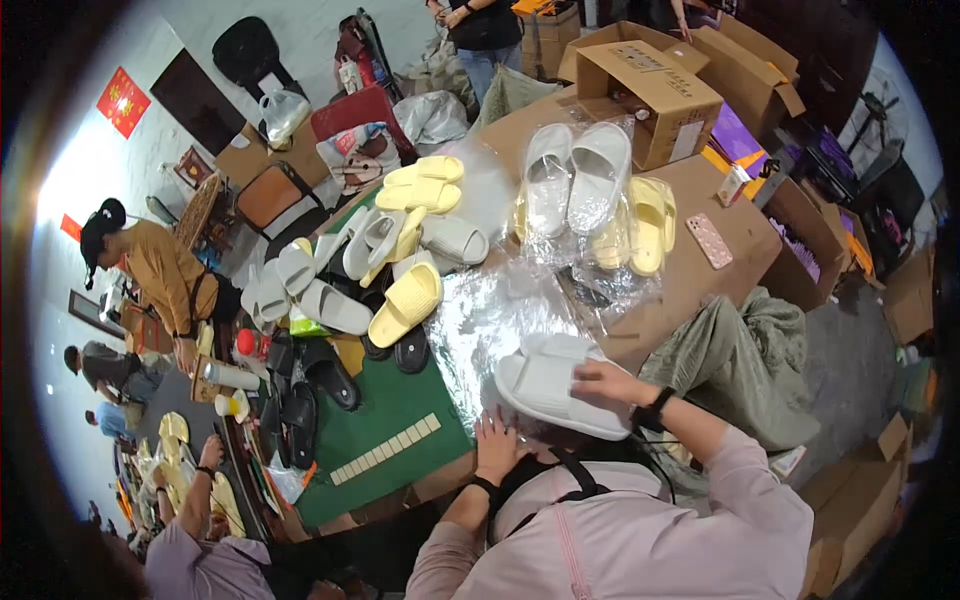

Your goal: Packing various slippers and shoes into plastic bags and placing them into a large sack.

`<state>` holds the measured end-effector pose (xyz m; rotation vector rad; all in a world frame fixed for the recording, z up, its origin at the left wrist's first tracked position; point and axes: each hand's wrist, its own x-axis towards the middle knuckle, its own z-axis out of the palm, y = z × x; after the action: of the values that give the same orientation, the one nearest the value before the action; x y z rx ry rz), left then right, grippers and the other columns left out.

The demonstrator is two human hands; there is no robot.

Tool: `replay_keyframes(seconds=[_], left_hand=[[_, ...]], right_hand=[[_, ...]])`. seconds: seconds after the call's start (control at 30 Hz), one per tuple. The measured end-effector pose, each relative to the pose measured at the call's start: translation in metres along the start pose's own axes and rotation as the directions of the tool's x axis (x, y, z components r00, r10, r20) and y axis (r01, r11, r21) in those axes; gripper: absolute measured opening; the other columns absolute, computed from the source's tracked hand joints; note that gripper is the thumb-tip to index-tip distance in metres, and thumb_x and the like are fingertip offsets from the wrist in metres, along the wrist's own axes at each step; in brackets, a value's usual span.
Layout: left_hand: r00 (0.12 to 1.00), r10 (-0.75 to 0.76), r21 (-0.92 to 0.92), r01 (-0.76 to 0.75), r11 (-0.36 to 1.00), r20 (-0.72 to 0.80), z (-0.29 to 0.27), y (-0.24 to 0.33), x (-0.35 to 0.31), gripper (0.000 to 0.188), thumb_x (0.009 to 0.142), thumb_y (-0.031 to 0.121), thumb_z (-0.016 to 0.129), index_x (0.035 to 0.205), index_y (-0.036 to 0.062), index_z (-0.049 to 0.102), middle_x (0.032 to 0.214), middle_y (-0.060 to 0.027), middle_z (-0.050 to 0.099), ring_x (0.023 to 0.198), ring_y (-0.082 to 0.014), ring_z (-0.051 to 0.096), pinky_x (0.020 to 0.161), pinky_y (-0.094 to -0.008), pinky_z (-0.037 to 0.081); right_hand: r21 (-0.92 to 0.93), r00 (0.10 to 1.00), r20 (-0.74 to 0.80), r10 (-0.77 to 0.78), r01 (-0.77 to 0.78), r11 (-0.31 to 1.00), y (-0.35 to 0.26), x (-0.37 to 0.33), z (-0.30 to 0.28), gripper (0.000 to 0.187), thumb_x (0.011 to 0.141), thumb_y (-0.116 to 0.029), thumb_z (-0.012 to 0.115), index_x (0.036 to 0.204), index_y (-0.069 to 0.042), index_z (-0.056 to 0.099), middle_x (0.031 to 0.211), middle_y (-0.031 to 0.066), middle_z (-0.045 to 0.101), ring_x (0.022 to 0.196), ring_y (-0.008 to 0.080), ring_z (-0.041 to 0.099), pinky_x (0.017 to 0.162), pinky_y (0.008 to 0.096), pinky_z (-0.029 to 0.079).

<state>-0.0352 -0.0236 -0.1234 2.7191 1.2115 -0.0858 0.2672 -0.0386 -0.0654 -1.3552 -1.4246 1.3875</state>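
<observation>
Near the table's front edge lies a pair of white slippers (548,378), one against the other, on clear plastic bags (490,305). My right hand (610,386) comes in from the right, its fingers curled over the nearer slipper. To the left of the pair, my left hand (497,446) rests on the plastic with its fingers spread, holding nothing. Beyond the bags, bagged pale grey slippers (598,180) lie beside bagged yellow slippers (648,228). A pile of loose yellow slippers (407,305) and grey slippers (335,306) is heaped at the left.
A green mat (400,420) carries a row of cream tiles (385,450) and black slippers (330,372). On the table's right are a pink phone (708,241) and an open cardboard box (655,100). Grey-green cloth (745,365) hangs there. Other people work at the left.
</observation>
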Motion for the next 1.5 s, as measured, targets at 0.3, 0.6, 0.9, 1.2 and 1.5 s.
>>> replay_keyframes(seconds=[0.3, 0.6, 0.9, 1.2, 1.5], left_hand=[[0.961, 0.264, -0.058, -0.269, 0.961, -0.087, 0.021, -0.019, 0.004, 0.027, 0.08, 0.013, 0.051, 0.106, 0.0042, 0.055, 0.113, -0.0149, 0.054, 0.1, -0.033, 0.052, 0.078, -0.0405, 0.047], [0.968, -0.103, -0.518, -0.032, 0.855, -0.229, -0.024, 0.008, 0.063, 0.02, 0.08, 0.017, 0.062, 0.075, 0.0002, 0.051, 0.078, -0.016, 0.052, 0.074, -0.0373, 0.052, 0.063, -0.0432, 0.041], [0.988, -0.057, -0.753, -0.071, 0.654, -0.143, -0.044, -0.008, 0.06, 0.014, 0.083, 0.014, 0.057, 0.09, 0.0038, 0.066, 0.086, -0.0149, 0.062, 0.076, -0.0311, 0.061, 0.069, -0.0359, 0.048], [0.995, -0.09, -0.877, 0.068, 0.475, 0.028, -0.093, -0.032, 0.043, 0.022, 0.086, 0.018, 0.059, 0.095, -0.0017, 0.065, 0.085, -0.0109, 0.067, 0.07, -0.0173, 0.063, 0.061, -0.0276, 0.048], [0.735, 0.449, -0.241, -0.622, 0.745, -0.509, -0.137, -0.027, 0.019, 0.017, 0.08, 0.006, 0.06, 0.095, 0.0026, 0.064, 0.094, -0.0116, 0.063, 0.082, -0.028, 0.059, 0.07, -0.0355, 0.048]], right_hand=[[0.377, 0.927, 0.248, 0.281, -0.359, 0.853, -0.011, -0.089, -0.034, 0.029, 0.085, -0.009, 0.056, 0.111, 0.004, 0.058, 0.112, 0.0042, 0.055, 0.102, 0.0098, 0.05, 0.088, 0.0234, 0.039], [0.552, 0.882, 0.447, 0.149, -0.403, 0.73, -0.03, -0.108, -0.013, 0.033, 0.085, -0.005, 0.054, 0.116, 0.006, 0.056, 0.131, 0.008, 0.045, 0.118, 0.0153, 0.041, 0.099, 0.0255, 0.031], [0.385, 0.983, 0.14, 0.118, -0.163, 0.909, -0.045, -0.107, 0.038, 0.033, 0.084, -0.008, 0.056, 0.117, -0.001, 0.057, 0.12, 0.0047, 0.053, 0.106, 0.0119, 0.048, 0.091, 0.024, 0.037], [0.18, 0.968, -0.114, 0.222, -0.2, 0.963, -0.062, -0.106, 0.088, 0.033, 0.078, -0.006, 0.058, 0.111, -0.001, 0.06, 0.12, 0.0071, 0.052, 0.108, 0.017, 0.048, 0.092, 0.0267, 0.036], [-0.465, 0.751, -0.568, -0.337, 0.045, 0.884, -0.075, -0.119, 0.147, 0.02, 0.074, -0.014, 0.062, 0.088, 0.0, 0.061, 0.075, 0.0124, 0.048, 0.075, 0.0294, 0.052, 0.068, 0.0398, 0.041]])
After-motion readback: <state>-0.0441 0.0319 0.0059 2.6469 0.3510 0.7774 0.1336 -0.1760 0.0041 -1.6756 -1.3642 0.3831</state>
